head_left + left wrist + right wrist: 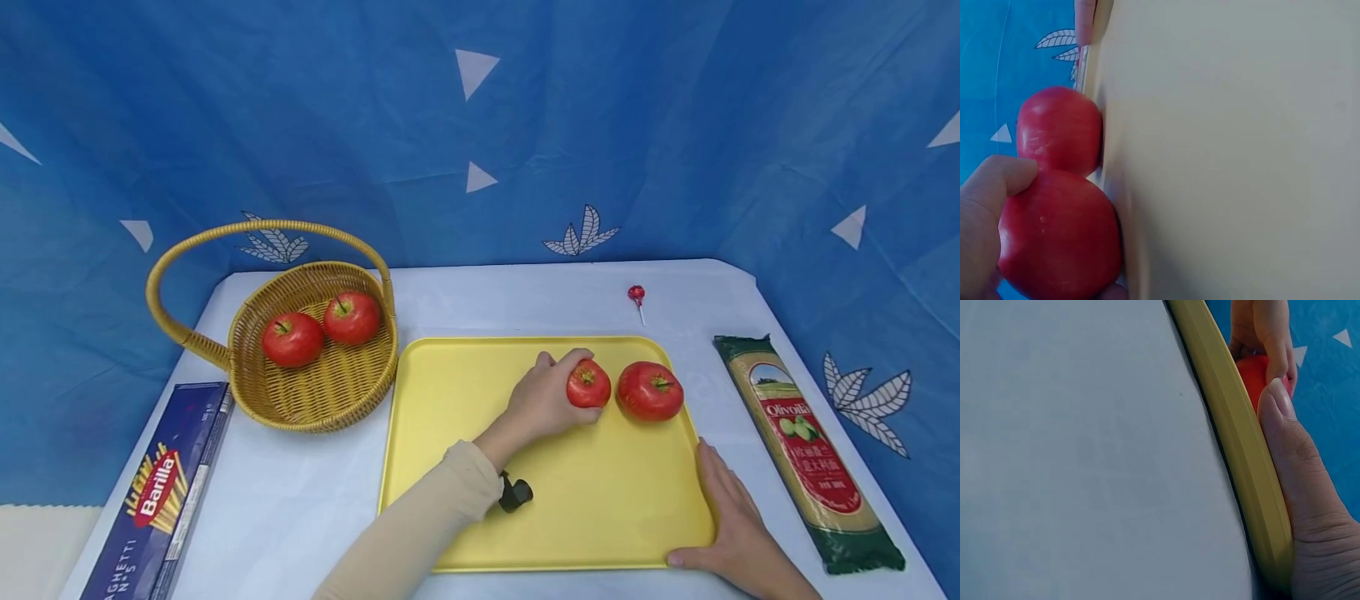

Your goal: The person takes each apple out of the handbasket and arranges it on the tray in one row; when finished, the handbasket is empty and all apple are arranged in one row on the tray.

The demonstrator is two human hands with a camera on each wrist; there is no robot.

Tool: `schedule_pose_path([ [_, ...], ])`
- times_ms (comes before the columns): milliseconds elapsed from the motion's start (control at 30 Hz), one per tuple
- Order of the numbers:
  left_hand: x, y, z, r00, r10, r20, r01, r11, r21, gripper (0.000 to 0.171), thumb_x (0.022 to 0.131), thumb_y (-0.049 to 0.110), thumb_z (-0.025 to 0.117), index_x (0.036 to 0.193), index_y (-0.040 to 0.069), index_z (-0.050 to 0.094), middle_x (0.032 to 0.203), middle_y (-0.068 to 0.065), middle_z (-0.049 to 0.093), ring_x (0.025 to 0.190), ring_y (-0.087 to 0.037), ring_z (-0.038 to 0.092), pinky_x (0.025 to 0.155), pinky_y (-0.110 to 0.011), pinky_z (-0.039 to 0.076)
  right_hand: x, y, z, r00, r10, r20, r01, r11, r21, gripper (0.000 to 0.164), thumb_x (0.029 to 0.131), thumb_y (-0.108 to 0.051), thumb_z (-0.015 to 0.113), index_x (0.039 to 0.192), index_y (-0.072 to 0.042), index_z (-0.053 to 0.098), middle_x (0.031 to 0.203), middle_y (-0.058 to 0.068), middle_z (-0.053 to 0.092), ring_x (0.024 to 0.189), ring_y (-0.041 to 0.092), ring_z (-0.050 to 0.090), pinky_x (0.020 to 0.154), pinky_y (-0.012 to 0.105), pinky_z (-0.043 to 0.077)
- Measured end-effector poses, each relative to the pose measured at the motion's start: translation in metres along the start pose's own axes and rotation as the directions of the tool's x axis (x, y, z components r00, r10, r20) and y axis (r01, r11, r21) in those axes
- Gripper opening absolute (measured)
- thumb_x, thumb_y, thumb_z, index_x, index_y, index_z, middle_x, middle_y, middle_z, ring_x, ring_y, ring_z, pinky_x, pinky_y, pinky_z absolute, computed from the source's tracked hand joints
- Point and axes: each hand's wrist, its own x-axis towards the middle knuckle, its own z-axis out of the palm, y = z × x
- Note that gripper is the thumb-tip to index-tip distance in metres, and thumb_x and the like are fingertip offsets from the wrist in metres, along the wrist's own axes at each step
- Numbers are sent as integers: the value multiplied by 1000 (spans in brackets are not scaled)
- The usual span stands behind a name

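My left hand [546,398] reaches over the yellow tray [600,508] and grips a red apple [588,384], fingers curled round it. In the left wrist view the thumb lies across the top of this apple [1060,237]. Just to its right on the tray sits a second apple [650,391]; in the left wrist view the two appear to touch. At the tray's front right corner my right hand [738,525] touches the rim, its fingers straight along the right edge. The right wrist view shows its thumb [1300,456] against the rim [1244,462].
A wicker basket [330,417] with a tall handle holds two apples [293,340] at the back left. A blue spaghetti box [161,492] lies in front of it. On the right is a pasta packet [810,450]. A red lollipop [637,294] lies behind the tray.
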Motion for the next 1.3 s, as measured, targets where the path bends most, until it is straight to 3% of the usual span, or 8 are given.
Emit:
schedule_pose_path([
  [200, -1, -3, 3, 1000, -7, 8, 7, 1000, -22, 81, 77, 42, 82, 146, 36, 41, 119, -5, 53, 103, -16, 54, 72, -23, 53, 0, -1, 0, 1000, 9, 5, -9, 1000, 2, 145, 67, -49, 87, 155, -14, -22, 163, 26, -15, 144, 58, -3, 100, 83, 10],
  [633, -9, -5, -3, 999, 1, -49, 2, 998, 67, 91, 76, 50, 80, 152, 30, 34, 135, -6, 53, 117, -22, 54, 83, -32, 55, 1, 0, -1, 1000, 8, 26, -8, 1000, -22, 144, 69, -50, 86, 154, -11, -24, 162, 28, -16, 143, 60, -3, 99, 83, 10],
  [800, -27, -5, -21, 998, 3, -70, 2, 998, 63, 96, 76, 49, 81, 155, 31, 29, 143, -6, 49, 123, -25, 52, 93, -41, 53, 2, 1, -1, 998, 39, 51, -39, 999, -15, 144, 70, -50, 85, 153, -12, -25, 161, 27, -18, 143, 59, -6, 101, 82, 8],
  [1000, -68, -13, -61, 989, 22, -145, -15, 999, 51, 91, 78, 46, 81, 153, 30, 33, 146, -3, 48, 129, -25, 50, 104, -44, 47, 4, 3, -1, 993, 76, 89, -76, 997, -7, 142, 71, -51, 84, 153, -13, -27, 161, 27, -20, 143, 58, -8, 102, 82, 7],
  [1067, -83, -20, -78, 972, 27, -234, -18, 999, 40, 85, 78, 44, 81, 150, 29, 39, 143, -2, 52, 126, -25, 52, 102, -45, 47, 4, 3, -2, 993, 78, 93, -78, 997, -3, 143, 71, -51, 84, 153, -12, -27, 161, 27, -20, 143, 58, -8, 103, 81, 8],
  [1133, -97, -30, -96, 938, 24, -345, -14, 999, 31, 79, 77, 41, 81, 146, 27, 45, 137, -2, 55, 122, -24, 54, 99, -45, 49, 4, 2, -3, 992, 77, 95, -77, 997, 1, 142, 72, -51, 84, 153, -12, -27, 161, 27, -20, 143, 58, -8, 102, 81, 8],
  [1200, -111, -45, -114, 885, 11, -466, 1, 1000, 26, 74, 77, 37, 82, 142, 23, 50, 134, -4, 56, 120, -24, 53, 97, -46, 47, 4, 1, -3, 992, 75, 97, -76, 997, 7, 142, 72, -50, 84, 153, -12, -27, 161, 27, -19, 143, 58, -8, 102, 81, 8],
  [1300, -128, -70, -142, 786, -33, -617, 60, 998, 23, 70, 78, 31, 82, 139, 17, 52, 133, -9, 54, 121, -28, 48, 99, -49, 42, 5, 0, -4, 991, 82, 106, -83, 997, 5, 142, 72, -51, 83, 152, -12, -27, 161, 27, -19, 143, 58, -8, 102, 81, 8],
])
